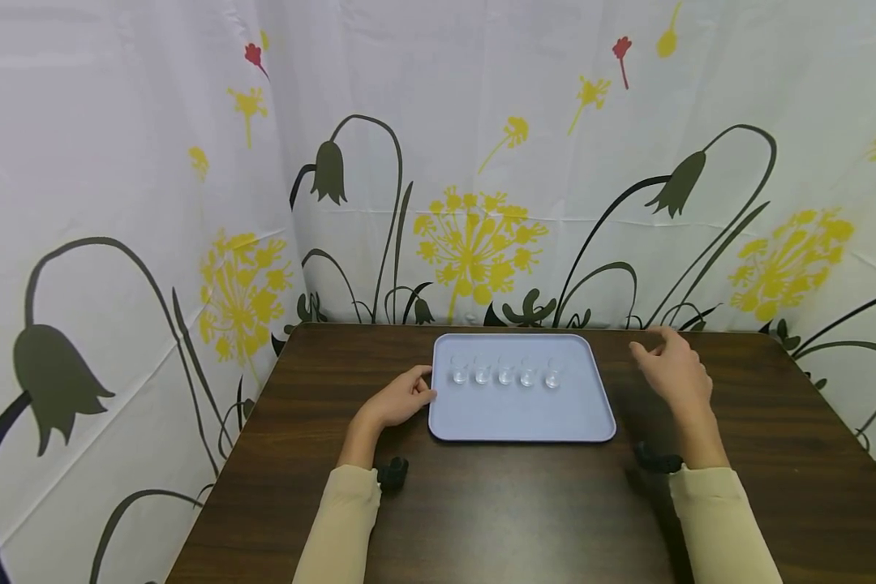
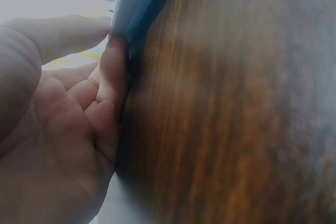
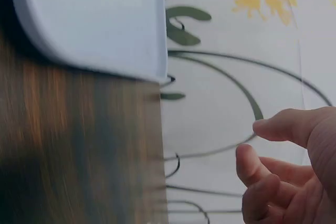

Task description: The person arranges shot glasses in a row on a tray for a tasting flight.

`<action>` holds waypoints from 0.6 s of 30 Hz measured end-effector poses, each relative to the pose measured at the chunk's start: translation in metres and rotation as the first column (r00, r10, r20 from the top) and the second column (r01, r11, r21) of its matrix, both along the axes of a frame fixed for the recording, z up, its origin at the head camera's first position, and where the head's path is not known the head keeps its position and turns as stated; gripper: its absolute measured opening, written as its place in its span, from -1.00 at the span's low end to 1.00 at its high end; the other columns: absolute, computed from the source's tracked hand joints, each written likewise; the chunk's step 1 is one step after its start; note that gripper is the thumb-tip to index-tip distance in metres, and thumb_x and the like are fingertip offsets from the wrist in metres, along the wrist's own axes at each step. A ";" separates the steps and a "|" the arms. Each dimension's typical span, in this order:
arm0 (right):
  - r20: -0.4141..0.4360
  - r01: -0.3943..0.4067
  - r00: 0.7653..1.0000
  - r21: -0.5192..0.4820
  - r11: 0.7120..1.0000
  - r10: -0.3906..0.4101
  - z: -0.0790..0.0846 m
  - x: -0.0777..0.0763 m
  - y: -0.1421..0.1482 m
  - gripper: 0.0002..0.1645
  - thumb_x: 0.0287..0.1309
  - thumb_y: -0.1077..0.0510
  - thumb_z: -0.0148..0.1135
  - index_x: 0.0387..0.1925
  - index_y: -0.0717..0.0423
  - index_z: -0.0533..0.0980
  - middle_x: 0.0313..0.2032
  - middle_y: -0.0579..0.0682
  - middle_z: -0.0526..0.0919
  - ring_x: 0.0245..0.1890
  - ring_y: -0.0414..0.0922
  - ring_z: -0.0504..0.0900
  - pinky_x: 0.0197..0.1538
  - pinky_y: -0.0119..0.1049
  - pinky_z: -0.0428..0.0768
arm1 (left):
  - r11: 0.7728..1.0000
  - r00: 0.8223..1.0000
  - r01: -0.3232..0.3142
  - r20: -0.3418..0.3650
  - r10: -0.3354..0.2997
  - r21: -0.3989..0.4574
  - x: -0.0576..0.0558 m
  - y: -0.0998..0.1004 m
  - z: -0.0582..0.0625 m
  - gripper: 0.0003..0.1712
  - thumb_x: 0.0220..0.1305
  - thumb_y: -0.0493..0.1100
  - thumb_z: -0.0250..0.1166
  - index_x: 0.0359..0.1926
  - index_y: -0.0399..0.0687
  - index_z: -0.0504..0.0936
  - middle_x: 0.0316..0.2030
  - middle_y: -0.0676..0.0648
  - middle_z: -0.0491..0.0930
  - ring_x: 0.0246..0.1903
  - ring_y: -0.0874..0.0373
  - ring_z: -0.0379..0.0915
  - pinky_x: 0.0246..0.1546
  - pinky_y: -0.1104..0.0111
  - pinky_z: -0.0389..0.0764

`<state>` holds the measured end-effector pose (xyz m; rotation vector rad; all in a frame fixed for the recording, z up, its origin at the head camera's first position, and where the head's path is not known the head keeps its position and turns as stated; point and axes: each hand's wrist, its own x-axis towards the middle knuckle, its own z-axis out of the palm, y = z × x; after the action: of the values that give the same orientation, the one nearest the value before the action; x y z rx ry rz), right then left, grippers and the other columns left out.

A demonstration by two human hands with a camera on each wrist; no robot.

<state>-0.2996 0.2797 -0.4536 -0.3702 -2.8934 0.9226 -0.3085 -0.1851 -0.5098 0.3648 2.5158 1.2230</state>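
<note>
A pale blue tray (image 1: 518, 418) lies on the brown table, bearing a row of several small clear cups (image 1: 506, 375) across its middle. At the tray's left side, my left hand (image 1: 397, 399) pinches the rim; the left wrist view has the thumb on top and the curled index finger below. My right hand (image 1: 675, 371) is raised to the right of the tray, apart from it. Its thumb and fingers (image 3: 251, 165) are loosely bent with a gap between them and hold nothing.
The dark wood-grain table (image 1: 526, 511) ends at a far edge just behind the tray. Beyond it hangs a white curtain (image 1: 438, 81) printed with yellow and grey-green flowers, which also runs along the left side. A black wrist camera (image 1: 392, 474) sits at my left wrist.
</note>
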 end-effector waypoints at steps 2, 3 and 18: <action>0.002 0.029 1.000 -0.016 0.999 -0.029 0.001 0.001 0.008 -0.10 0.52 -0.38 0.05 0.60 0.06 0.28 0.05 0.20 0.74 -0.12 0.21 0.70 -0.16 0.20 0.51 | 1.000 1.000 0.002 -0.001 -0.002 0.001 0.000 0.000 0.000 -0.31 0.60 -0.17 0.18 0.59 -0.37 0.26 -0.30 -0.02 0.53 -0.34 0.18 0.36 -0.17 0.32 0.40; 0.002 0.042 0.999 -0.022 0.999 -0.042 0.001 0.001 0.012 -0.09 0.52 -0.38 0.05 0.62 0.06 0.26 0.04 0.20 0.74 -0.13 0.21 0.69 -0.16 0.21 0.51 | 1.000 1.000 0.003 -0.001 -0.003 0.003 0.000 0.000 0.000 -0.31 0.60 -0.18 0.18 0.59 -0.38 0.26 -0.31 -0.02 0.52 -0.35 0.17 0.36 -0.18 0.32 0.40; 0.074 0.139 0.988 -0.060 0.989 -0.134 0.000 0.012 0.062 0.01 0.49 -0.44 0.04 0.66 0.11 0.18 0.30 0.34 0.61 0.06 0.37 0.63 -0.09 0.28 0.51 | 1.000 1.000 0.010 0.009 -0.010 -0.001 -0.002 0.000 -0.001 -0.31 0.62 -0.15 0.16 0.61 -0.33 0.24 -0.34 0.00 0.50 -0.44 0.18 0.31 -0.26 0.31 0.38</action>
<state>-0.2874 0.3414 -0.4539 -0.6093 -2.8610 1.0015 -0.3105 -0.1851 -0.5107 0.3713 2.5038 1.2174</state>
